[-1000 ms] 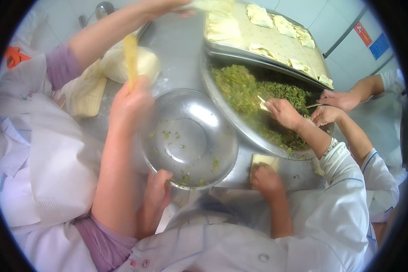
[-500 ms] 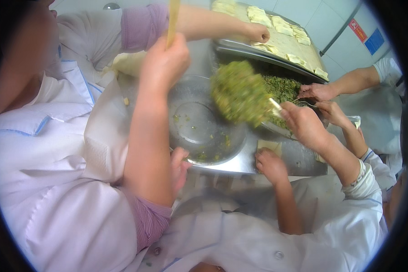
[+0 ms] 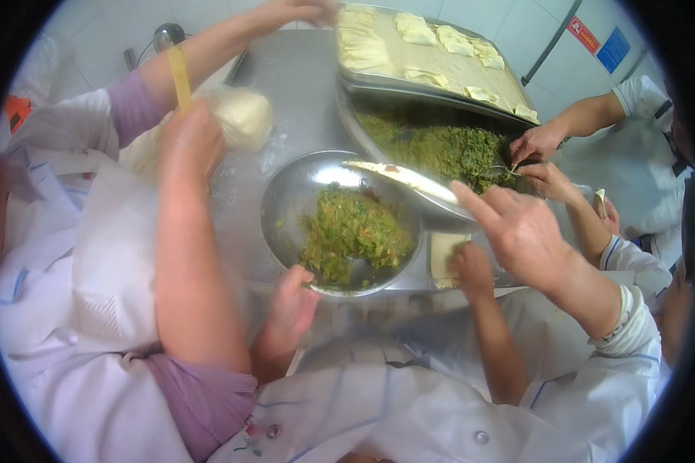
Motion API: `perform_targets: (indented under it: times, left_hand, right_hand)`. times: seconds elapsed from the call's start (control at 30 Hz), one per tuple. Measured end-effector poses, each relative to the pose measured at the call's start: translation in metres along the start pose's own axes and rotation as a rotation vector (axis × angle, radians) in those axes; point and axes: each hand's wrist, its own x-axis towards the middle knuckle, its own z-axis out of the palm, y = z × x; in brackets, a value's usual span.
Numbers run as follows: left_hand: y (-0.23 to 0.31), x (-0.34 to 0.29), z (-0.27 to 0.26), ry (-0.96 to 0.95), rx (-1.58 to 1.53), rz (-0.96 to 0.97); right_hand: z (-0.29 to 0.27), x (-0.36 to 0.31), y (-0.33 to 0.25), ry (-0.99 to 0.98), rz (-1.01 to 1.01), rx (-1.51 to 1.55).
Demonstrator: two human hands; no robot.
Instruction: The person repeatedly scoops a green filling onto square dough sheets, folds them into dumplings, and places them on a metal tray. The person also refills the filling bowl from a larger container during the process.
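My left hand (image 3: 289, 301) grips the near-left rim of a steel bowl (image 3: 279, 220), its thumb over the edge. A heap of chopped green filling (image 3: 354, 235) lies in the bowl. My right hand (image 3: 521, 231) is closed on a metal scoop (image 3: 401, 181), seen almost edge-on above the bowl's far right side. Bits of filling cling to the scoop. Behind it, a large steel pan (image 3: 355, 131) holds more green filling (image 3: 459, 150). Under my right forearm, a co-worker's hand (image 3: 475, 270) touches a square dough wrapper (image 3: 444, 258).
A tray (image 3: 471, 77) of folded dough pieces (image 3: 417, 31) rests over the pan's far side. At left, a co-worker's fist (image 3: 191, 143) holds a yellow stick (image 3: 179, 77) near a dough lump (image 3: 243, 119). Other hands (image 3: 540, 147) work with a spoon (image 3: 504, 170) at the pan's right.
The heaped filling has left my scoop and now lies in the bowl. My scoop has turned almost edge-on. The co-worker's arm with the stick has moved left.
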Motion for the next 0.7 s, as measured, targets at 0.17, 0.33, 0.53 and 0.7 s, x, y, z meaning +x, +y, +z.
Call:
perform_targets:
  times: [0.17, 0.33, 0.53, 0.7]
  left_hand:
    - [0.001, 0.003, -0.005, 0.1, -0.029, -0.063]
    - [-0.006, 0.005, -0.03, 0.12, -0.038, -0.026]
    - [-0.012, -0.007, -0.02, 0.381, 0.341, 0.089]
    - [-0.009, -0.016, 0.003, 0.542, 0.089, -0.008]
  right_hand:
    - [0.046, -0.038, 0.028, -0.101, 0.177, 0.005]
    - [0.151, -0.007, 0.083, -0.184, 0.432, -0.062]
    - [0.276, 0.137, 0.21, -0.086, 0.731, -0.086]
    - [0.317, 0.189, 0.261, 0.291, 0.596, -0.056]
